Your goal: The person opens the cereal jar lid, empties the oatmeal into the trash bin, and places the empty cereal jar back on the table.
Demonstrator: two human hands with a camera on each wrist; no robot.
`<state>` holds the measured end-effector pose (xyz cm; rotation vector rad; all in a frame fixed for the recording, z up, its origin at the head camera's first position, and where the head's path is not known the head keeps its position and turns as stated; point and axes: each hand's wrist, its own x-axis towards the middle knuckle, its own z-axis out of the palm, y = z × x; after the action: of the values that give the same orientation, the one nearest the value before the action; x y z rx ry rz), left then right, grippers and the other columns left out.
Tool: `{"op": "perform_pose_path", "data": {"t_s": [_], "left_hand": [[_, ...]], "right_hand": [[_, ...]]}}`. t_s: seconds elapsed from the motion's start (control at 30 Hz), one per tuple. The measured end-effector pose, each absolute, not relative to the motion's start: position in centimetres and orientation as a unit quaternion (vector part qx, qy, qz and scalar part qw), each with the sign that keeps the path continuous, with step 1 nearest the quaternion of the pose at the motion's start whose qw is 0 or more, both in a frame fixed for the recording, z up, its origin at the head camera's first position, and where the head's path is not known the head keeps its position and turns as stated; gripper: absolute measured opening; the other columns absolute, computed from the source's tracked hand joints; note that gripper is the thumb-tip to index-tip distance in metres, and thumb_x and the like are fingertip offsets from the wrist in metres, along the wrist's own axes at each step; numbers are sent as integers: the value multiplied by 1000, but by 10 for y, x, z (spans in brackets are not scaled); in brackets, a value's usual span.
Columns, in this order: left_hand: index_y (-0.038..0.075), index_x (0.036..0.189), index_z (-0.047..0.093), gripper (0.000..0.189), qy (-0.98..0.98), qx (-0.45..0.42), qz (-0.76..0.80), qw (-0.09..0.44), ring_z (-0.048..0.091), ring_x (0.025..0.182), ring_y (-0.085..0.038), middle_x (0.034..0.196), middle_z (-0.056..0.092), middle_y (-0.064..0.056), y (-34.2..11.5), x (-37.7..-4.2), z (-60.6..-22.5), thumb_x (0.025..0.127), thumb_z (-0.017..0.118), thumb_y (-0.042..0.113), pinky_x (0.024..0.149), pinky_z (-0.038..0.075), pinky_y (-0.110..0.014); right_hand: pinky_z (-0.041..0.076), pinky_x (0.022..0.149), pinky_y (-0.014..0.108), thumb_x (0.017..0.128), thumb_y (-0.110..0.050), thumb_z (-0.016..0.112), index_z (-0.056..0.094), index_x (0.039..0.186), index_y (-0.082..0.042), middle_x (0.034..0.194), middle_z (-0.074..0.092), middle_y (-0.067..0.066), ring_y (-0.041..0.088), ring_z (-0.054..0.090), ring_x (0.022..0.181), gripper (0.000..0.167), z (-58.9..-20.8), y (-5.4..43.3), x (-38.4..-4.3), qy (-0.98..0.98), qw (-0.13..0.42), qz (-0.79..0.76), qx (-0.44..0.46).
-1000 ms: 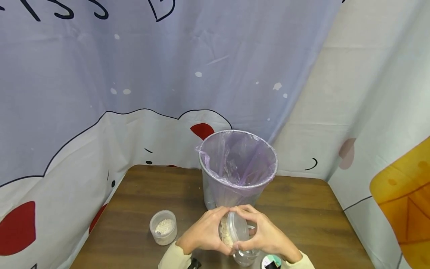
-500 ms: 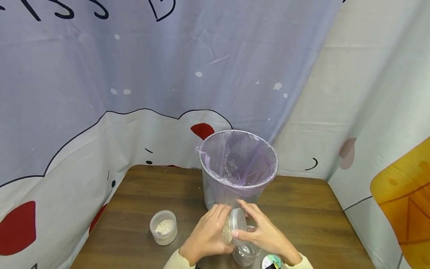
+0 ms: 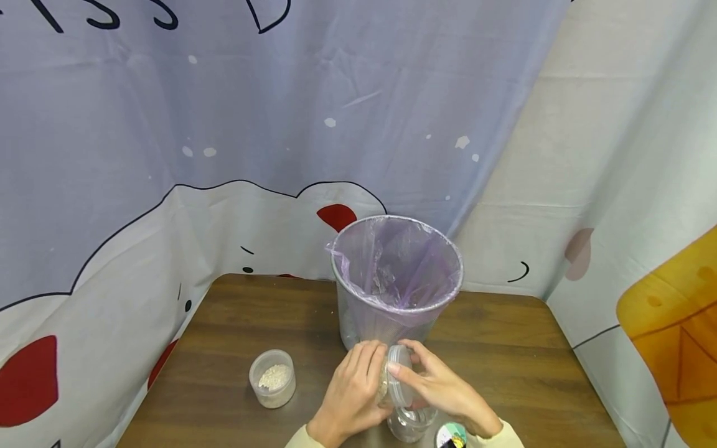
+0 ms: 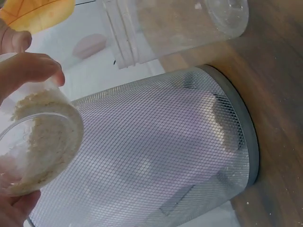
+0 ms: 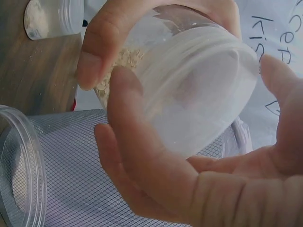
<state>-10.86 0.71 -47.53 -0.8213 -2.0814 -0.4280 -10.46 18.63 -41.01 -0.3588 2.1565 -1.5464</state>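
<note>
My left hand [image 3: 353,389] grips a clear plastic jar [image 4: 57,137] tilted on its side, its fingers curled round the body. Pale oat-like flakes lie inside the jar. A translucent lid [image 5: 203,94] caps the end facing right, and my right hand [image 3: 448,389] holds this lid by its edge, the thumb across it in the head view. Just below the hands stands a second clear jar [image 3: 411,426], uncapped at the top. Most of the held jar's body is hidden behind my left hand in the head view.
A mesh bin [image 3: 400,267] with a purple bag stands right behind the hands. To the left is an uncapped tub [image 3: 273,379] of pale flakes. A round green-and-white item [image 3: 450,434] lies by the right wrist. Crumbs dot the wooden table [image 3: 504,348].
My left hand has turned and now covers more of the jar. The right thumb has moved up across the lid. The jar has shifted slightly right; the bin and tub stay put.
</note>
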Motion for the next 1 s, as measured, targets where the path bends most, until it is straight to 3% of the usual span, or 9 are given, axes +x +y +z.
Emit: {"op": "perform_pose_path", "data": {"t_s": [0.17,0.37,0.53,0.77,1.0], "left_hand": [[-2,109,54,84,-836,-331,-172,403,54,93,-22,103,55,-10,8,-107,-473,40,78,40,88,47,-31],[2,112,52,91,-865,-335,-191,322,52,93,-16,104,56,-5,1,-105,-465,37,80,46,85,47,-25],[7,118,47,88,-881,-350,-234,218,52,93,-9,105,54,2,-6,-107,-455,46,78,48,83,48,-21],[15,123,45,85,-858,-370,-354,48,51,94,-4,107,52,8,-20,-115,-449,52,81,47,80,48,-20],[14,118,48,79,-831,-396,-388,-43,52,90,-1,100,55,10,-27,-124,-448,55,82,46,77,46,-17]], "right_hand": [[55,60,41,88,-33,58,30,134,-4,122,42,28,29,59,87,61,-410,185,-104,785,225,-559,-146],[53,64,40,83,-31,66,31,134,-6,121,47,20,33,57,97,67,-411,187,-103,807,200,-526,-182],[50,74,43,75,-31,73,39,131,-17,129,44,12,40,47,110,67,-412,187,-102,832,141,-489,-222],[52,73,40,71,-29,76,41,132,-22,127,41,1,35,42,115,71,-412,186,-100,818,95,-472,-314],[49,73,36,72,-34,75,40,134,-23,131,39,-4,24,43,116,72,-410,187,-97,832,65,-413,-364]]}}
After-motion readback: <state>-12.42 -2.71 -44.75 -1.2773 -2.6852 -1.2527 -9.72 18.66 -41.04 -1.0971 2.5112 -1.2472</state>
